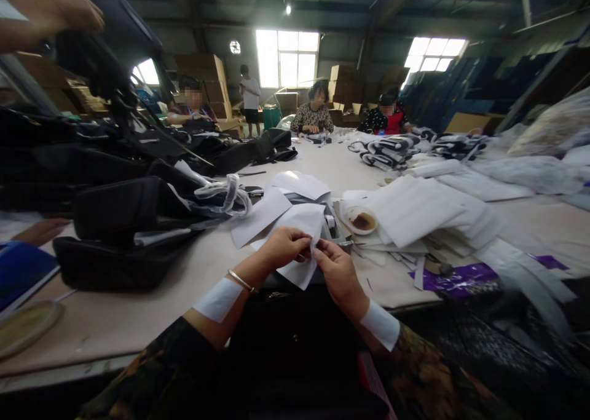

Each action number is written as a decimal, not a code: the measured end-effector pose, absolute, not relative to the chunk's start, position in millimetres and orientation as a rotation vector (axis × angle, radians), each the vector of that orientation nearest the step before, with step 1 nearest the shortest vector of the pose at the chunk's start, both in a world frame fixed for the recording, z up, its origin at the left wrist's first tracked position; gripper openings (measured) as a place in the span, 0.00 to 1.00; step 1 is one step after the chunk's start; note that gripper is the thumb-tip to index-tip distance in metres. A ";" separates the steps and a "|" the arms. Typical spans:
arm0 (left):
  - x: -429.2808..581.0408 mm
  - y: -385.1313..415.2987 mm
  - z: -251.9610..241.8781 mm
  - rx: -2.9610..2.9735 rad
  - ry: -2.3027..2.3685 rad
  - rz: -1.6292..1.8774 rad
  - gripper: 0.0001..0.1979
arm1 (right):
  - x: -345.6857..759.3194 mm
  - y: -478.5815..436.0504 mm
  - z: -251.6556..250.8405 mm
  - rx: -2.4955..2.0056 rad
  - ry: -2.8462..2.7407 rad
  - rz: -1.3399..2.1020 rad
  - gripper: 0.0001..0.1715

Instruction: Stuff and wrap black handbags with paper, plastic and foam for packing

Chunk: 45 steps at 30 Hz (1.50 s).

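Between my two hands is a thin white sheet (302, 272), perhaps paper, pinched near its edge. My left hand (286, 248) has its thumb and fingertips closed on it. Closed on the same sheet from the other side is my right hand (340, 275), its fingertips almost touching the left ones. Just beyond them, more white sheets (267, 214) lie loosely piled over a grey box (343, 238) that is partly hidden. A black bag or case (295, 321) sits below my hands, close to my body.
Black cases (120, 205) crowd the left side, with a bundle of clear plastic (230, 192). Another person's hand (55, 11) lifts a black bag at upper left. To the right are a bowl of brown matter (362, 221), white foam sheets (415, 205) and purple packaging (461, 280). People sit across the table.
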State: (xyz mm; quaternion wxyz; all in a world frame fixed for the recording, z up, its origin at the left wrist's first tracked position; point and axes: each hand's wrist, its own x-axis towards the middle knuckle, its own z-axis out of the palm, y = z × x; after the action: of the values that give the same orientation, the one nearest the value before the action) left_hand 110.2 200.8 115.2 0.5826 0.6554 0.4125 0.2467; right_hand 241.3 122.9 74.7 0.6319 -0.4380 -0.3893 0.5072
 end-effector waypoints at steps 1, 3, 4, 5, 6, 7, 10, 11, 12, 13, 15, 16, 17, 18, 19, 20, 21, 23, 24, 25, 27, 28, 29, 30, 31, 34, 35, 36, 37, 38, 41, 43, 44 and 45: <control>110.7 200.7 114.9 1.517 0.960 0.574 0.09 | 241.9 122.7 75.0 -0.996 -0.891 1.164 0.24; 111.6 200.4 113.8 1.498 0.958 0.577 0.08 | 242.9 122.7 76.0 -0.988 -0.907 1.157 0.24; 111.9 200.2 113.1 1.502 0.962 0.584 0.08 | 243.3 122.6 76.5 -0.988 -0.919 1.151 0.24; 112.3 200.1 112.4 1.519 0.966 0.592 0.08 | 243.5 122.3 77.2 -0.989 -0.934 1.144 0.24; 112.6 200.0 111.7 1.543 0.971 0.605 0.08 | 243.6 121.8 77.8 -0.994 -0.947 1.139 0.24; 112.9 199.9 111.0 1.567 0.974 0.615 0.07 | 243.7 121.0 78.4 -1.002 -0.959 1.133 0.24; 113.6 199.3 110.2 1.576 0.976 0.623 0.07 | 244.7 118.8 78.8 -1.035 -0.985 1.105 0.25; 113.8 199.1 110.2 1.558 0.974 0.617 0.07 | 245.4 118.5 78.1 -1.050 -0.992 1.096 0.25; 113.8 198.9 110.4 1.538 0.973 0.612 0.06 | 246.2 118.5 76.8 -1.067 -1.000 1.090 0.25; 113.7 198.7 110.5 1.527 0.968 0.611 0.06 | 247.1 119.0 74.9 -1.083 -1.004 1.088 0.25; 113.0 198.6 110.6 1.527 0.945 0.623 0.06 | 248.7 120.8 69.6 -1.094 -0.990 1.097 0.24; 112.5 198.7 110.3 1.534 0.931 0.630 0.06 | 249.3 122.0 66.8 -1.084 -0.969 1.109 0.23; 111.9 198.9 109.9 1.539 0.920 0.636 0.07 | 249.6 123.2 64.3 -1.065 -0.942 1.124 0.23; 111.3 199.1 109.4 1.542 0.912 0.639 0.07 | 249.6 124.2 62.3 -1.041 -0.914 1.141 0.22; 110.8 199.5 108.7 1.542 0.909 0.640 0.07 | 249.5 124.9 61.0 -1.017 -0.888 1.161 0.22; 110.3 199.8 108.1 1.543 0.910 0.641 0.08 | 249.1 125.3 60.6 -0.996 -0.869 1.183 0.21; 109.9 200.1 107.5 1.542 0.912 0.643 0.08 | 248.6 125.5 61.0 -0.976 -0.854 1.207 0.21; 109.2 200.8 106.5 1.531 0.921 0.649 0.08 | 247.4 125.0 63.9 -0.927 -0.824 1.265 0.20; 109.0 201.1 106.1 1.515 0.926 0.651 0.08 | 246.8 124.5 66.0 -0.899 -0.806 1.296 0.20; 108.8 201.5 105.8 1.492 0.931 0.653 0.08 | 246.4 124.0 68.3 -0.873 -0.786 1.327 0.20; 108.6 202.2 105.5 1.442 0.933 0.657 0.09 | 245.8 123.1 72.6 -0.839 -0.761 1.372 0.19; 108.6 202.4 105.4 1.423 0.932 0.658 0.09 | 245.8 122.8 74.5 -0.835 -0.758 1.385 0.19; 108.7 202.6 105.6 1.408 0.932 0.659 0.09 | 245.9 122.5 76.1 -0.833 -0.759 1.394 0.19; 108.8 202.7 106.0 1.397 0.934 0.660 0.09 | 246.1 122.2 77.5 -0.830 -0.759 1.402 0.19; 108.9 202.6 106.6 1.388 0.938 0.662 0.10 | 246.4 121.9 78.6 -0.826 -0.756 1.410 0.19; 109.4 201.5 109.5 1.362 0.955 0.671 0.11 | 246.8 121.1 81.0 -0.812 -0.742 1.432 0.19; 109.5 201.1 110.6 1.356 0.960 0.675 0.11 | 246.7 120.8 81.6 -0.812 -0.745 1.432 0.19; 109.7 200.7 111.5 1.354 0.964 0.679 0.11 | 246.5 120.4 82.2 -0.815 -0.749 1.429 0.18; 109.7 200.4 112.1 1.353 0.966 0.682 0.11 | 246.2 120.1 82.8 -0.818 -0.753 1.425 0.18; 109.8 200.2 112.4 1.353 0.967 0.683 0.10 | 245.9 119.8 83.4 -0.819 -0.753 1.424 0.18; 109.4 200.1 112.1 1.357 0.969 0.675 0.10 | 245.3 119.5 84.1 -0.812 -0.737 1.429 0.17; 109.0 199.9 112.2 1.365 0.973 0.662 0.10 | 245.3 120.4 83.0 -0.810 -0.732 1.435 0.17; 108.8 199.6 112.7 1.392 0.971 0.652 0.10 | 245.4 121.2 81.9 -0.815 -0.734 1.432 0.17; 108.7 199.0 113.7 1.438 0.967 0.637 0.11 | 245.5 122.1 80.3 -0.825 -0.737 1.425 0.17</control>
State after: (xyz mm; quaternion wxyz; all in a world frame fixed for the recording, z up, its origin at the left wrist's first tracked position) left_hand 108.7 199.0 113.7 0.6031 0.6212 0.4178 0.2753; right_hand 245.5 122.1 80.3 0.6199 -0.3588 -0.3206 0.6198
